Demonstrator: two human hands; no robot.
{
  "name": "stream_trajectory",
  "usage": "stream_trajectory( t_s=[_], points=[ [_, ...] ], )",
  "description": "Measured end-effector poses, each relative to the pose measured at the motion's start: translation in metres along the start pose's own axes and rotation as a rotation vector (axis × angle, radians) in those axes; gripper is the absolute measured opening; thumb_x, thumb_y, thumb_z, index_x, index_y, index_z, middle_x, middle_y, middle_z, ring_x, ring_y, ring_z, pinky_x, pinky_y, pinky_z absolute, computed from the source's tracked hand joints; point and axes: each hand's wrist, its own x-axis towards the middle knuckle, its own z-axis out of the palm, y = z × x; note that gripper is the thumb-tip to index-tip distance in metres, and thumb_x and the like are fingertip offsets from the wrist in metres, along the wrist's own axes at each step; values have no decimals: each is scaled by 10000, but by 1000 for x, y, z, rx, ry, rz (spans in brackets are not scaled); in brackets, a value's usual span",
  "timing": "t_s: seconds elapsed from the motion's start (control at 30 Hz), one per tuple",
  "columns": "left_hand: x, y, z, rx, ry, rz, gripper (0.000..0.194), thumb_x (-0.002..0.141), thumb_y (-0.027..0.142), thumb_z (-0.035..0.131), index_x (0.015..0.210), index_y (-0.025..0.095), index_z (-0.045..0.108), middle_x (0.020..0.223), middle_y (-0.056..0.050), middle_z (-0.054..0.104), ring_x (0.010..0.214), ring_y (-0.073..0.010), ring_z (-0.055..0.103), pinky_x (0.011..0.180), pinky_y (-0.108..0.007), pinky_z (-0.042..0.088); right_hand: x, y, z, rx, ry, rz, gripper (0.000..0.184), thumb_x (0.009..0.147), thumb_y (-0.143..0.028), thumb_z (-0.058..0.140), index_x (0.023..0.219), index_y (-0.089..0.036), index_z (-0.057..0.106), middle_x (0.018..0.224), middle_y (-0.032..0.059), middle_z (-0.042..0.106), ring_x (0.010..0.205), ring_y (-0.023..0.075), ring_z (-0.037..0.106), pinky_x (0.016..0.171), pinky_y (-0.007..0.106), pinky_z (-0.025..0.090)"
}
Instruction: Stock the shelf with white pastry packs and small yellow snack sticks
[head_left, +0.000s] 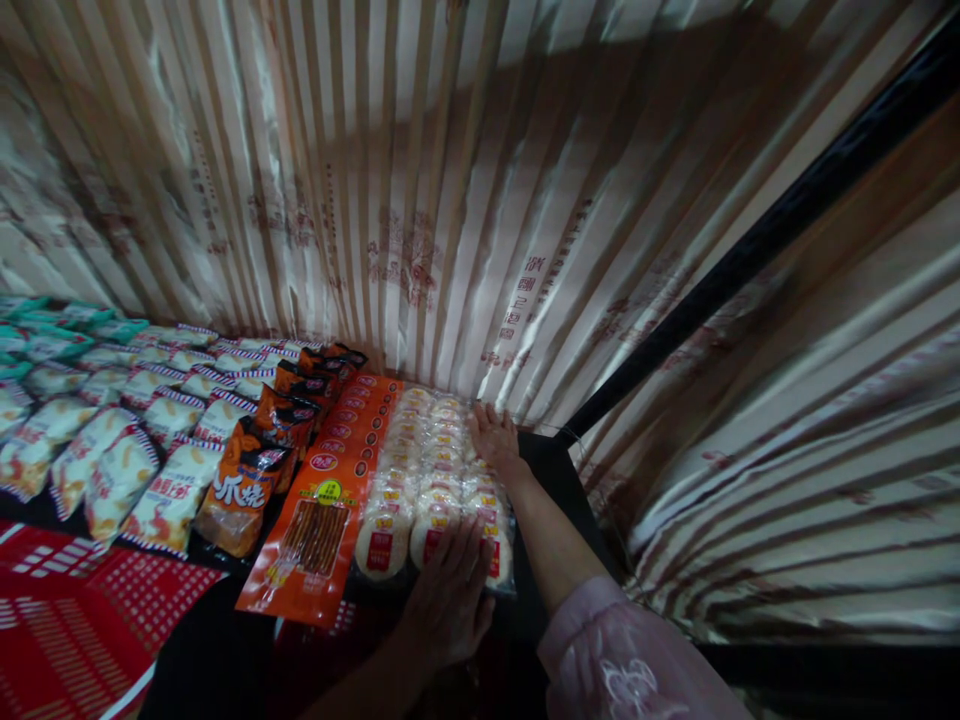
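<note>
Rows of round white rice-cracker packets (420, 470) lie in a column on a dark shelf against a striped curtain. My left hand (450, 595) lies flat, fingers stretched out, on the nearest packets at the front of the column. My right hand (493, 435) reaches to the far end of the column, fingers extended and resting on the back packets beside the curtain. Neither hand grips anything.
Left of the crackers runs a row of orange snack-stick packs (322, 520), then dark orange bags (251, 480), white and red chip bags (120, 460) and teal packets (45, 335). A red cloth (67, 620) covers the front left. A black bar (750, 240) slants at right.
</note>
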Motion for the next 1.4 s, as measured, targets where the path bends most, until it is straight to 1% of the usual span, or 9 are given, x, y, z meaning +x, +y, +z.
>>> stream_trajectory(
  t_s=[0.1,0.2,0.37,0.53,0.67,0.87,1.0,1.2,1.4],
  points=[
    [0,0,-1,-9,3,-6,619,909,348,398,1442,73,246,1504,-142,250,1382,-293,234,1126,-431,212,-2,-7,-6,42,66,12,598,931,-528,139,1456,-264,249,1539,25,204,1415,312,82,1118,476,86],
    [1,0,-2,-6,11,-10,607,912,345,391,1441,83,251,1501,-131,263,1383,-286,234,1120,-425,220,-5,-21,-12,31,122,-62,590,938,-518,132,1452,-260,261,1544,23,186,1425,259,35,1129,440,50],
    [1,0,-3,12,55,-3,584,901,337,414,1416,81,312,1490,-138,288,1379,-287,246,1127,-417,210,-5,-53,-15,56,52,-188,568,950,-483,127,1451,-252,264,1550,25,159,1425,230,57,1123,392,87],
    [-3,2,7,9,83,-31,570,893,391,434,1374,92,378,1475,-138,323,1373,-282,262,1123,-408,224,-3,-71,-10,57,-16,-195,595,945,-503,125,1451,-224,268,1538,71,199,1419,248,99,1114,404,87],
    [-4,2,12,-7,84,-36,555,891,398,437,1360,104,392,1467,-131,342,1364,-278,283,1121,-418,227,-2,-74,-4,39,-20,-188,622,937,-528,104,1461,-220,237,1539,75,194,1413,243,131,1111,407,73],
    [-1,2,6,-29,93,-40,547,886,399,438,1347,107,399,1475,-137,323,1359,-276,293,1125,-417,215,-1,-74,0,42,-25,-185,653,922,-559,70,1457,-229,249,1532,73,222,1408,239,148,1108,413,73],
    [0,1,3,-64,22,-32,529,887,379,423,1333,94,411,1443,-149,375,1359,-275,292,1109,-431,242,-1,-74,2,49,-1,-196,662,920,-562,62,1451,-224,267,1526,74,239,1403,242,164,1109,413,72],
    [-1,-1,1,-100,-46,-27,559,898,373,398,1383,97,354,1414,-131,425,1367,-274,273,1103,-437,247,-4,-74,4,51,8,-195,673,918,-568,63,1456,-213,255,1525,75,242,1404,248,160,1111,421,68],
    [-3,2,9,-61,25,-46,565,896,399,411,1378,108,364,1459,-136,353,1355,-272,303,1108,-420,234,-7,-75,3,61,22,-199,656,925,-553,85,1459,-207,246,1528,70,231,1410,233,143,1116,403,50]
  ],
)
